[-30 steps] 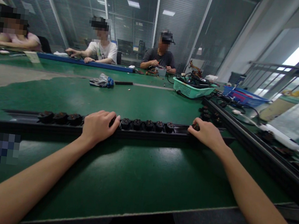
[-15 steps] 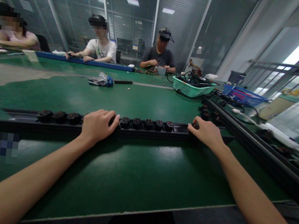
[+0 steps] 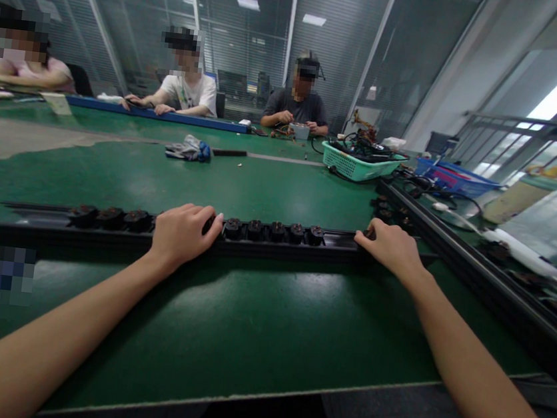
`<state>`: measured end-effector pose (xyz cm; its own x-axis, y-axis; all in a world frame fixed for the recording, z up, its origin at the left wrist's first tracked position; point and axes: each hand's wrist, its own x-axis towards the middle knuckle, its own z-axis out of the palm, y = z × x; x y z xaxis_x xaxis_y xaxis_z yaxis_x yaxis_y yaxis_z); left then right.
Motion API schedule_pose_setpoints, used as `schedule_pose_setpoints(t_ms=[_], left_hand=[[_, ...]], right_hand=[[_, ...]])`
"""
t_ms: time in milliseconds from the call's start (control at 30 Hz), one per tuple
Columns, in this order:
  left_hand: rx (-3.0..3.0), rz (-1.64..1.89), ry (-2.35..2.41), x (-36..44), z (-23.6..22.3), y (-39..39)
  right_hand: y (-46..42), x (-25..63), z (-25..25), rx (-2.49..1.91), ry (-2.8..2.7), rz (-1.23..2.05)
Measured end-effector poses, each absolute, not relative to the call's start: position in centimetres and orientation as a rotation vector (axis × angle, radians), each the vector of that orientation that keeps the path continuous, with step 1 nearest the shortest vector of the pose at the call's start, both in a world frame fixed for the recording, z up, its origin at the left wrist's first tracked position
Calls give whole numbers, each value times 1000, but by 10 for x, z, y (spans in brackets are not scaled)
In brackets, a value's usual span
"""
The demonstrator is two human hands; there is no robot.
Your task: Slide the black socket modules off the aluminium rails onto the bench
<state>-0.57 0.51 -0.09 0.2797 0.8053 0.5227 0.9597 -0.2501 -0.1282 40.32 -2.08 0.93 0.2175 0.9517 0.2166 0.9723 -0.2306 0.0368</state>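
Note:
A long black rail [image 3: 264,246] lies across the green table [image 3: 225,324] in front of me, with several small black round parts [image 3: 271,230] seated in a row along its top. My left hand [image 3: 181,233] rests on the rail near its middle, fingers curled over one of the parts. My right hand [image 3: 390,248] lies on the rail's right end, fingers bent down onto a small black part there. More round parts [image 3: 109,217] sit on the rail left of my left hand.
A second black rail [image 3: 477,272] runs along the table's right side. A teal basket [image 3: 358,168] of cables and a blue tray [image 3: 455,180] stand at the back right. A crumpled glove [image 3: 188,150] lies mid-table. Three people sit at the far side.
My right hand has slid slightly to the right along the rail's end. My left hand has stayed put.

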Motion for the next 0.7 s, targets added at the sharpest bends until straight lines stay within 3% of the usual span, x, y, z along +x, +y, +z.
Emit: schedule_pose_setpoints(t_ms=[700], left_hand=[[-2139, -495, -1586, -7, -2, 7]], right_hand=[[-17, 420, 9, -2403, -1868, -232]])
